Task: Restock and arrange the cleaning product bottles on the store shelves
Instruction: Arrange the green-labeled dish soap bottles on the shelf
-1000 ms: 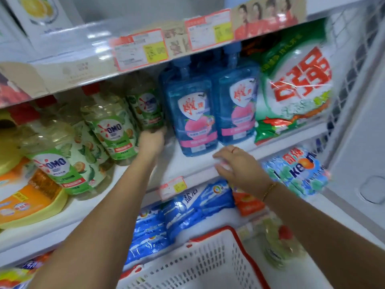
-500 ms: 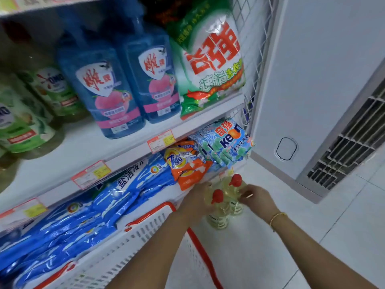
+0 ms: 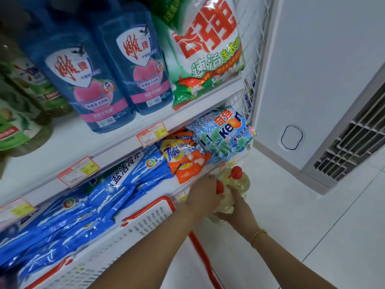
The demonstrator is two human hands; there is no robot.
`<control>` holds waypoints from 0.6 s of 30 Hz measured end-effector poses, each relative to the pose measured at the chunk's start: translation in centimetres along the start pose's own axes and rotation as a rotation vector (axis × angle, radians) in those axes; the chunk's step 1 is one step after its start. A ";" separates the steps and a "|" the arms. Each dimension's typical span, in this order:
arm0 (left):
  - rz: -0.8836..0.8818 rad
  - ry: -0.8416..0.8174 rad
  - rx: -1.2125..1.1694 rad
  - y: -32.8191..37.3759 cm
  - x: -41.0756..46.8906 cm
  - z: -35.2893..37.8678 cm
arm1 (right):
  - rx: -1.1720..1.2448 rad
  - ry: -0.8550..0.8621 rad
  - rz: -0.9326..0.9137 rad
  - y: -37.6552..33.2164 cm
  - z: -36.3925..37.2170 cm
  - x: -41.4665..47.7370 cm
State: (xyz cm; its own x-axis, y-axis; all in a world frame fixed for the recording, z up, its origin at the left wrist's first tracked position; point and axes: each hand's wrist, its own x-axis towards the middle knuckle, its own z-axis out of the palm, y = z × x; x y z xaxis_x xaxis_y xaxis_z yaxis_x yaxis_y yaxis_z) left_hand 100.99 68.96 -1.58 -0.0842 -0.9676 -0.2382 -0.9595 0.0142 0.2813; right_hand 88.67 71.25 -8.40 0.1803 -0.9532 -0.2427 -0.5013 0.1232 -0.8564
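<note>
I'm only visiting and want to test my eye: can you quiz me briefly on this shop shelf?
1. True or false: the left hand and the right hand both grip yellow bottles with red caps.
2. How many blue bottles show their labels? A one, B two, C four.
3. Fill in: the orange bag lies one level ___ the blue bottles.
Key: 1 true; 2 B; 3 below.
</note>
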 end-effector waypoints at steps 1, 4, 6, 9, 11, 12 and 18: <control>-0.001 0.030 -0.043 0.5 -0.8 -1.9 | 0.040 0.037 -0.023 -0.9 -0.4 -0.5; -0.036 0.146 -0.199 1.5 -3.7 -8.5 | 0.100 0.120 -0.172 -5.2 -2.8 -1.9; -0.017 0.272 -0.274 1.7 -6.4 -13.0 | 0.039 0.132 -0.297 -9.3 -4.5 -2.7; 0.035 0.461 -0.571 0.5 -11.0 -18.2 | 0.047 0.137 -0.438 -15.5 -6.5 -3.9; 0.012 0.510 -0.736 -0.9 -14.2 -19.3 | 0.127 0.127 -0.476 -19.7 -7.4 -4.8; -0.049 0.514 -0.723 -1.5 -15.6 -19.1 | 0.175 0.114 -0.478 -21.6 -7.7 -5.1; -0.113 0.645 -0.817 -4.3 -17.7 -13.3 | 0.316 -0.083 -0.475 -30.2 -4.3 -5.7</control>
State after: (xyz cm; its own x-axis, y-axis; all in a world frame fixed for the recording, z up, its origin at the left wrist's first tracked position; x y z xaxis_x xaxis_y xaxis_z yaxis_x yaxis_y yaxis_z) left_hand 110.17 82.68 13.79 0.3848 -0.9070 0.1712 -0.4590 -0.0271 0.8880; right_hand 99.12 71.81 20.83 0.3961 -0.9008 0.1781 -0.0746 -0.2249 -0.9715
